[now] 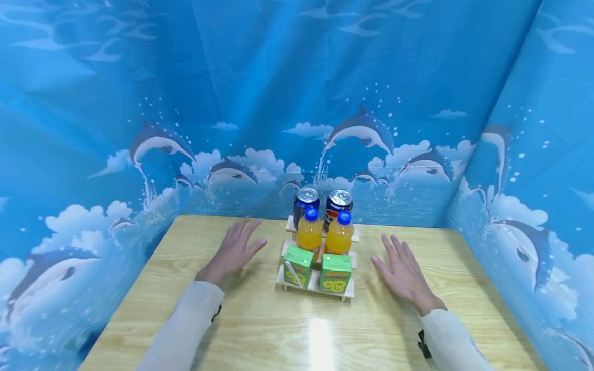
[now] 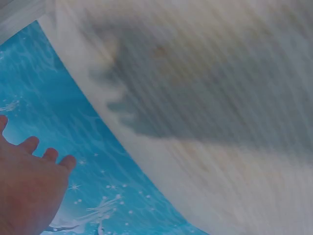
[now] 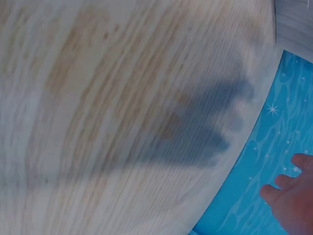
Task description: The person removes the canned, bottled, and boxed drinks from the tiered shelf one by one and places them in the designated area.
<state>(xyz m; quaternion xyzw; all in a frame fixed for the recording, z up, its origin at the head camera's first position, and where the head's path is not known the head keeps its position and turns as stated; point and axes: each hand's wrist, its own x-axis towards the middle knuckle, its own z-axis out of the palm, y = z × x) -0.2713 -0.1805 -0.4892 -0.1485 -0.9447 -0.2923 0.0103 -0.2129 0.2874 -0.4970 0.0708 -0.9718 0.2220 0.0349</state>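
Note:
A small three-step wooden rack stands mid-table between the two hands. Two green drink cartons sit on its lowest step, the left carton with a white straw on its side and the right carton beside it. Behind them are two orange juice bottles with blue caps, a left bottle and a right bottle. Two dark blue cans, a left can and a right can, occupy the top step. My left hand is spread left of the rack, holding nothing. To the right, my right hand also has its fingers extended, apart from the rack.
The light wood table carries the rack. Blue curtains with printed dolphins enclose the back and both sides of the table. In both wrist views, a hand's shadow falls on the wood.

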